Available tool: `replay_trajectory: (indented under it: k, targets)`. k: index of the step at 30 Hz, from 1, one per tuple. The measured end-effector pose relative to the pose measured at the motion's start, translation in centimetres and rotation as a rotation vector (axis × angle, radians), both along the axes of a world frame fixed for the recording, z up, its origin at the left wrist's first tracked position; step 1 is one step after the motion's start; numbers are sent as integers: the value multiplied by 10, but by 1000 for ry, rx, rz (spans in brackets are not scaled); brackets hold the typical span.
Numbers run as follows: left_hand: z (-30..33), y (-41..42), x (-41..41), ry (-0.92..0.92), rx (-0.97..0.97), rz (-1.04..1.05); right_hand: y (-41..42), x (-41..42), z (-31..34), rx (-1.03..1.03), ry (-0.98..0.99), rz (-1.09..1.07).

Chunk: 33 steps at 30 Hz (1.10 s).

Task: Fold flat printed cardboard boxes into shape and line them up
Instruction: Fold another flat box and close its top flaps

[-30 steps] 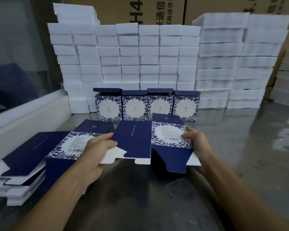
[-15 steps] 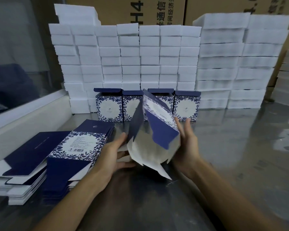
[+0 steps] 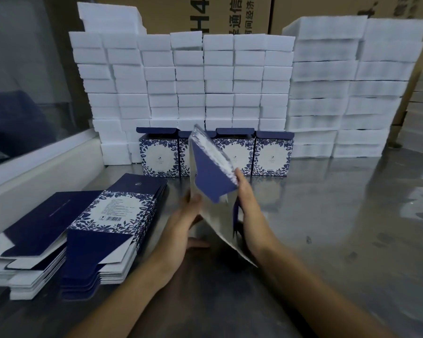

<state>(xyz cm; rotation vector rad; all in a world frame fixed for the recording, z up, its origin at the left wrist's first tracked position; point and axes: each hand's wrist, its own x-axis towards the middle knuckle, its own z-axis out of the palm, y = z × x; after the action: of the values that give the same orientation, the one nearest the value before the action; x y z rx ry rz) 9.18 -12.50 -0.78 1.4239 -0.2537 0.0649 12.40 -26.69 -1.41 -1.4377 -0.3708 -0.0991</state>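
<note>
Between my hands stands a half-opened blue-and-white printed box (image 3: 211, 181), tilted on end with its white inside and a navy flap facing me. My left hand (image 3: 185, 225) grips its left side, thumb on the white panel. My right hand (image 3: 248, 206) holds its right edge, fingers along the printed face. A row of folded boxes (image 3: 272, 154) stands upright at the back, lids raised. Two stacks of flat box blanks (image 3: 112, 215) lie at my left.
The work surface is a shiny metal table (image 3: 327, 228). White foam blocks (image 3: 217, 81) are piled in tall stacks behind the row, with brown cartons (image 3: 230, 13) behind them. A white ledge (image 3: 42, 176) and a glass pane run along the left.
I lifted a flat blank from the table, turned it upright and began opening it. It now stands taller and more on edge, with both hands closer together.
</note>
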Motion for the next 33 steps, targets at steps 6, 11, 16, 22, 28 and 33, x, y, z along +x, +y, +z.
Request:
replay_trajectory:
  k: [6, 11, 16, 22, 28, 33]
  targets:
    - [-4, 8, 8, -39, 57, 211, -25, 13, 0, 210, 170, -92]
    - [-11, 15, 16, -67, 266, 353, -30, 10, -4, 59, 147, 55]
    - [-20, 19, 21, -107, 364, 473, -26, 9, -13, -318, -81, 92]
    - [-21, 22, 22, -44, 295, 573, -27, 7, -8, -397, -137, -30]
    - [-12, 23, 20, -9, 297, 614, -27, 4, 4, -243, -216, -320]
    - [-5, 22, 17, -58, 299, 609, -33, 14, 9, 42, -161, -471]
